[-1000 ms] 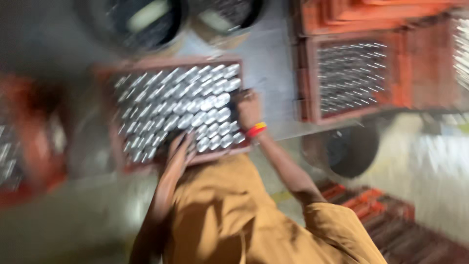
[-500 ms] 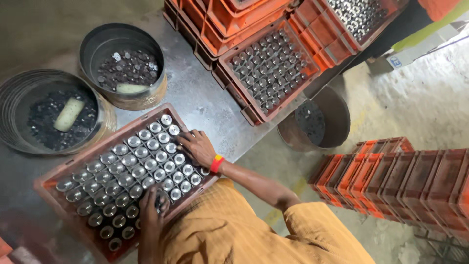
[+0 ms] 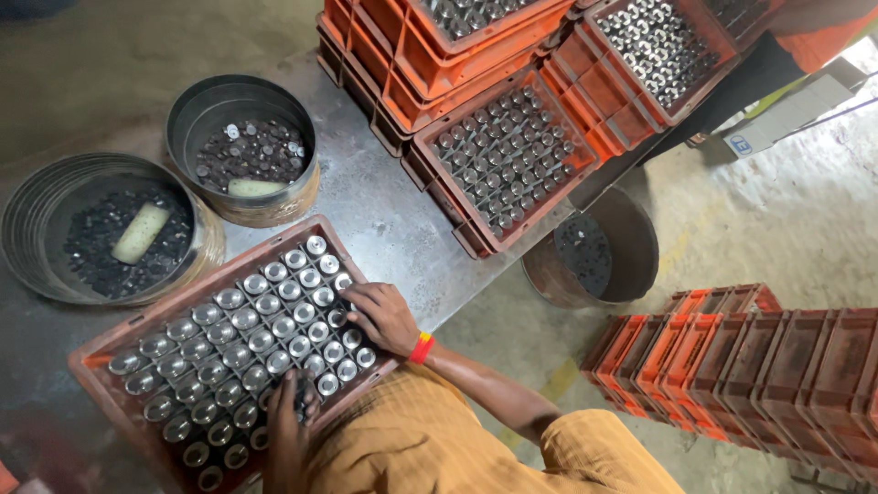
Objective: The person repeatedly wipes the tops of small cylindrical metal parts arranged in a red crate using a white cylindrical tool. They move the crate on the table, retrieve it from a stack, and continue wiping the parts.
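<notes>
Steel desk [image 3: 393,220] | right hand [image 3: 382,316], fingers spread flat, steadied cups at the crate's [image 3: 96,352] right corner | left hand [image 3: 288,421] pinched a dark piece at its near edge

Metal table [image 3: 384,215] carries 2 round tins [image 3: 242,146], orange crates [image 3: 229,348] (cylinder-filled).

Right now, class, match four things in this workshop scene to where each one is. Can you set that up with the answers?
Things:
1. Right hand
2. Left hand
3. Round tin
4. Empty crates

Places:
A. On the floor beside the table's edge
B. Stacked in a row on the floor, right
C. On the cylinders at the tray's right corner
D. At the tray's near edge

Pairs: 1-C, 2-D, 3-A, 4-B
</notes>
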Tool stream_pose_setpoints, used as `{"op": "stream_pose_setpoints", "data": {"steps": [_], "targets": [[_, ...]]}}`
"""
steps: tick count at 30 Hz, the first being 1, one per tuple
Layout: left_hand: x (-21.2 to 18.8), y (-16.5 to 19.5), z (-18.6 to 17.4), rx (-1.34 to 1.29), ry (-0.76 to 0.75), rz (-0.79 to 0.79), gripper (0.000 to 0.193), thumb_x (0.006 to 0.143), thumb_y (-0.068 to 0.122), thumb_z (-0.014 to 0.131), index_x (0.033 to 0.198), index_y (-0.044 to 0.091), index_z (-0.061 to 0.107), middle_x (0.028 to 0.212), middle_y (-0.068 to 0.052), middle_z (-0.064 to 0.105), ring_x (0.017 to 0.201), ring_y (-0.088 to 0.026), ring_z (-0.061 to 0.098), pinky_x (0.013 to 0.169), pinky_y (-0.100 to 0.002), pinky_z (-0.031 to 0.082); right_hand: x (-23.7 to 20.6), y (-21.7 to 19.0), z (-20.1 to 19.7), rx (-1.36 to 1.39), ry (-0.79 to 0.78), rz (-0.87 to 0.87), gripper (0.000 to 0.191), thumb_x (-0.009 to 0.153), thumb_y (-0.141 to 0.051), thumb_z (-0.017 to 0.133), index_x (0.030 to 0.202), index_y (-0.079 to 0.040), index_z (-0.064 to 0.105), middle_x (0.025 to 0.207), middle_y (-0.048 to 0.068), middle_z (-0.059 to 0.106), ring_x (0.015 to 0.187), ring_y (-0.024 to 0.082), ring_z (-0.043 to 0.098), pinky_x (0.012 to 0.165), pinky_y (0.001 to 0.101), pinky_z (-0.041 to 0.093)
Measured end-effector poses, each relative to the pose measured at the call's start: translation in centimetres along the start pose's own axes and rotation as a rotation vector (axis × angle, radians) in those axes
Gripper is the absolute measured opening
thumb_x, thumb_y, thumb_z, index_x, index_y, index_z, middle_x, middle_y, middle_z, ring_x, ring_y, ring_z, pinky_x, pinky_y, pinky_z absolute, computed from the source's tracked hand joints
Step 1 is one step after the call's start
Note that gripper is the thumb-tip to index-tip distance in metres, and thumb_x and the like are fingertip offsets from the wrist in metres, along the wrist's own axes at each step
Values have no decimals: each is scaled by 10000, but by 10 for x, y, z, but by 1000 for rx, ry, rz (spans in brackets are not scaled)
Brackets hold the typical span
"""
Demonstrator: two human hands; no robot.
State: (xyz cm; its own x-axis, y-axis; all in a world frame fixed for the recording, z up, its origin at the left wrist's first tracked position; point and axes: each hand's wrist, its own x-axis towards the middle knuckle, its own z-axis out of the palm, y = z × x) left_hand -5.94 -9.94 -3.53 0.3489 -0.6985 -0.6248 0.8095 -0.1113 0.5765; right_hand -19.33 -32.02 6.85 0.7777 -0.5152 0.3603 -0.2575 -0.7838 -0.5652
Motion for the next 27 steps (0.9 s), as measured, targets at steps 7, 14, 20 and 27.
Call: {"op": "stream_pose_setpoints", "data": {"steps": [7, 14, 20, 27], "targets": [[-1, 3, -1, 9, 14, 10, 349, 1074, 337, 474, 1040, 19, 615, 642, 9, 452, 490, -99, 412, 400, -249, 272, 0, 35, 13, -154, 454, 64, 620, 998, -215, 655, 1532, -17, 410, 1548, 224, 484, 1364, 393, 508, 1137, 543, 348], [-1, -2, -6, 63, 46, -27, 309, 1029, 352, 547, 1028, 53, 627, 608, 26, 430, 456, -86, 386, 397, -245, 268, -12, 32, 21, -10, 180, -237, 655, 1016, -308, 727, 1551, -197, 365, 1594, 206, 437, 1423, 353, 517, 1139, 520, 374], [0, -5, -17, 238, -9, 43, 329, 1029, 333, 582, 1042, 14, 662, 648, 45, 434, 499, -55, 370, 428, -221, 245, 32, 55, 25, -143, 185, -823, 811, 871, -363, 826, 1521, -345, 340, 1571, 75, 406, 1441, 323, 455, 1172, 530, 320], [-12, 20, -13, 210, 41, 12, 424, 1027, 369, 537, 1283, 38, 603, 649, 47, 427, 510, -55, 373, 426, -219, 262, 97, 76, -15, 167, 535, -334, 398, 882, -273, 810, 1129, -212, 503, 1333, 99, 531, 1292, 310, 499, 1055, 453, 381]]}}
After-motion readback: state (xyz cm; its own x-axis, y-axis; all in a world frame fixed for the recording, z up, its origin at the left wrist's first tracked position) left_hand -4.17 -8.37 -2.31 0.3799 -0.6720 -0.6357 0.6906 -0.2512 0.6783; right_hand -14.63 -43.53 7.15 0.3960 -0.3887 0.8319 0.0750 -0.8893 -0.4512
